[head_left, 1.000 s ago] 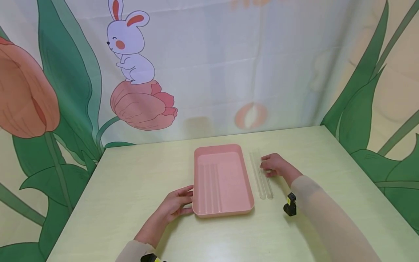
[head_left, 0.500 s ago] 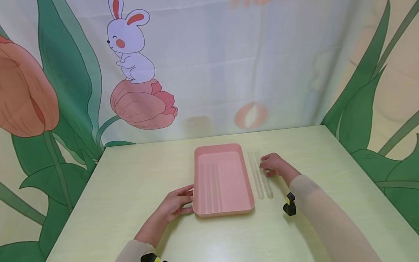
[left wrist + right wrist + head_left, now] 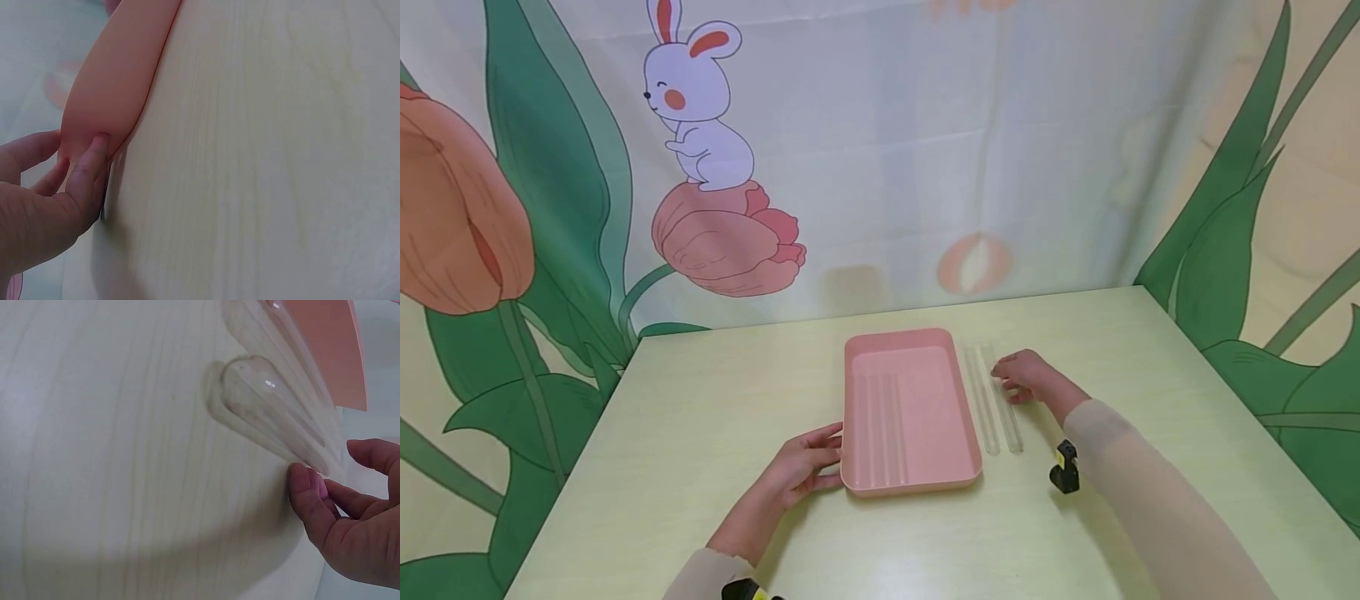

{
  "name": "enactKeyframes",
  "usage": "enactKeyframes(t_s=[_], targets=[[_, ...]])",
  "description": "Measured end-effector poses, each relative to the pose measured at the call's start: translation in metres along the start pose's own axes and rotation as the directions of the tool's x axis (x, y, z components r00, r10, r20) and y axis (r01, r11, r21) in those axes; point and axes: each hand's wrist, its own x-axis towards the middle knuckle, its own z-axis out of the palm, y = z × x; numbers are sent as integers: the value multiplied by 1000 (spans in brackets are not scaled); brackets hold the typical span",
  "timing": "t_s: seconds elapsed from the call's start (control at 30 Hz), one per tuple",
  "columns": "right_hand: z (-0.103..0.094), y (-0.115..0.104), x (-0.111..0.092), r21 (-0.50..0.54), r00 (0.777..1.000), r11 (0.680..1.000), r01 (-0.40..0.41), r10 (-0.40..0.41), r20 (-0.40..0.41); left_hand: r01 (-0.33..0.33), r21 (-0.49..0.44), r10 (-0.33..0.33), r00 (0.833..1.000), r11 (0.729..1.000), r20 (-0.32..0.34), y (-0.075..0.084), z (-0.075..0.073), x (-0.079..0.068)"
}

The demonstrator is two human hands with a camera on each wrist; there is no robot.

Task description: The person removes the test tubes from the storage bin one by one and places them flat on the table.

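A pink tray [image 3: 936,433] lies on the table, with several clear tubes [image 3: 880,429] side by side in its left part. My left hand [image 3: 805,467] rests its fingertips on the outside of the tray's left wall, near the front corner. In the left wrist view the thumb [image 3: 94,159] lies along that wall. Right of the tray, two clear round-ended tubes lie lengthwise: a left tube [image 3: 985,417] and a right tube [image 3: 1009,421]. My right hand [image 3: 1033,379] has its fingertips at the right tube, toward its far end; the near round end [image 3: 247,384] shows uncovered.
The pale wooden table [image 3: 715,400] reaches back to a printed cloth [image 3: 880,167] with a rabbit and flowers. Black wrist cameras sit on both sleeves; the right one [image 3: 1064,468] is close above the table.
The two loose tubes have shifted slightly left toward the tray, and the gap between their near ends has widened. My right fingertips have moved a little left. The left hand and tray stay put.
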Motion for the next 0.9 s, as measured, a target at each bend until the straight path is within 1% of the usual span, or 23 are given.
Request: enactKeyframes(t_s=[0.27, 0.5, 0.63, 0.9], targets=[[-4, -1, -5, -25, 1000, 1000, 2, -3, -26, 7, -3, -7, 1000, 1000, -5, 0, 1, 1], [-14, 0, -9, -37, 999, 999, 37, -37, 4, 5, -3, -5, 1000, 1000, -2, 0, 0, 1], [-19, 0, -13, -56, 999, 997, 51, -51, -1, 8, 0, -8, 1000, 1000, -7, 1, 0, 0], [-31, -9, -30, -103, 994, 989, 107, -106, 16, 12, -12, -12, 1000, 1000, -4, 0, 0, 3]])
